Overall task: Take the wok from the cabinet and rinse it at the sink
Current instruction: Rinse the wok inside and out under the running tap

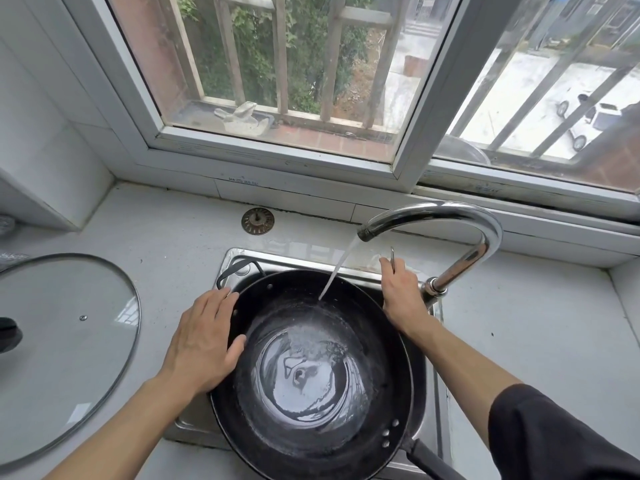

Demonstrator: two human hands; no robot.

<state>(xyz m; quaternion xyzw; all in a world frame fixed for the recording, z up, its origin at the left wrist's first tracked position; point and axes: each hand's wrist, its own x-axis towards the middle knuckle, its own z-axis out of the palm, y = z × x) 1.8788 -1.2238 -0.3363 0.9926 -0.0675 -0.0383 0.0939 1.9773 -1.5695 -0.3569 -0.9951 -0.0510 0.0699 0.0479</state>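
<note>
Left hand (202, 344) flat on wok (311, 375) rim, right hand (401, 292) gripping faucet lever (392, 258), wok between, in sink (239, 259)

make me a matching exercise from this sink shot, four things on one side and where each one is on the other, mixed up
Things:
1. wok
2. glass lid
3. sink strainer
4. faucet

Places:
A. on the counter behind the sink, near the wall
B. lying flat on the counter at far left
C. in the sink, water pooling in it
D. arching from the right, water running from its spout

Pairs: 1-C, 2-B, 3-A, 4-D
</note>
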